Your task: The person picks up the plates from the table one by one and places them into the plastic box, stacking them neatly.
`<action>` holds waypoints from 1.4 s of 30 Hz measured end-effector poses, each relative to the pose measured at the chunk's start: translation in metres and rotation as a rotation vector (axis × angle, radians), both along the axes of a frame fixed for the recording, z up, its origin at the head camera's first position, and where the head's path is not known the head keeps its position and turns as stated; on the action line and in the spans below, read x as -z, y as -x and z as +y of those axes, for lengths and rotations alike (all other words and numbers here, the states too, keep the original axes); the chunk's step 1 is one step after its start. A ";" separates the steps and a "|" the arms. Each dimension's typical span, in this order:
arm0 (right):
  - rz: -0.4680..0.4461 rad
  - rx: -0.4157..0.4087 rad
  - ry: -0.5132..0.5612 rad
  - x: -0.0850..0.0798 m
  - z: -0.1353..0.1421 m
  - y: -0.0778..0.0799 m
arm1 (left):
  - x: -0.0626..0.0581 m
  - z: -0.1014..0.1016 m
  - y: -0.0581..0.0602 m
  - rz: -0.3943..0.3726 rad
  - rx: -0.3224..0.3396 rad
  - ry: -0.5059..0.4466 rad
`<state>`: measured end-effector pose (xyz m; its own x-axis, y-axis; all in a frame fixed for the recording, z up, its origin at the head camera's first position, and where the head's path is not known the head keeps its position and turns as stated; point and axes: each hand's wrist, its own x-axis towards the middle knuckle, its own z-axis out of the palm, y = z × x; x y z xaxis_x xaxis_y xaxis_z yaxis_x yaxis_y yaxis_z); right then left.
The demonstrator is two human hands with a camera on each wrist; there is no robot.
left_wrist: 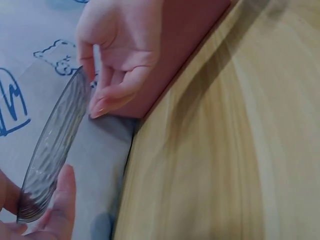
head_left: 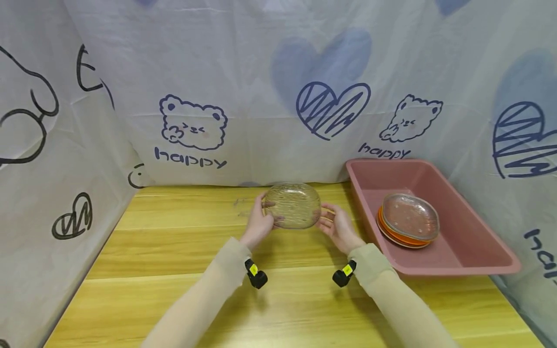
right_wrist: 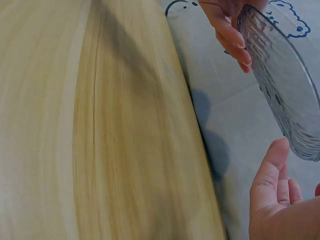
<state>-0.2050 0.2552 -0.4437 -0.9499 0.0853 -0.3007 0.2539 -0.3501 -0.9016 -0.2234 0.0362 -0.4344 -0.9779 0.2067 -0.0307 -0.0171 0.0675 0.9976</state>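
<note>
A clear, ribbed glass plate (head_left: 293, 205) is held up over the table, its rounded oblong face toward the head camera. My left hand (head_left: 259, 221) grips its left edge, thumb on the near side and fingers showing through the glass. In the left wrist view that edge sits between the thumb and fingers (left_wrist: 62, 200). My right hand (head_left: 338, 227) is at the plate's right edge with fingers loosely extended. Its fingertips (right_wrist: 280, 146) are right at the glass in the right wrist view, without a closed pinch.
A pink plastic basin (head_left: 463, 251) stands on the right of the wooden table (head_left: 183, 251). Inside it is a stack of plates, a clear one (head_left: 411, 217) on top of orange ones (head_left: 404, 238). White printed cloth (head_left: 256, 145) hangs behind and at both sides.
</note>
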 end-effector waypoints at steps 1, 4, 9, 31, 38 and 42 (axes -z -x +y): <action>0.002 -0.001 0.006 -0.001 0.001 0.000 | 0.001 0.002 -0.001 0.008 -0.008 -0.005; 0.007 0.003 0.020 -0.002 0.003 0.001 | 0.004 0.007 -0.005 0.034 -0.026 -0.032; 0.024 0.008 0.022 -0.004 0.004 0.002 | 0.007 0.014 -0.012 0.025 -0.037 -0.068; -0.019 -0.034 -0.203 0.007 -0.006 0.004 | 0.020 0.033 -0.024 -0.014 0.007 -0.137; -0.020 -0.016 -0.185 0.011 -0.006 0.003 | 0.023 0.030 -0.024 -0.037 0.012 -0.119; -0.012 -0.015 -0.175 0.015 -0.006 0.000 | 0.025 0.028 -0.026 -0.053 0.010 -0.125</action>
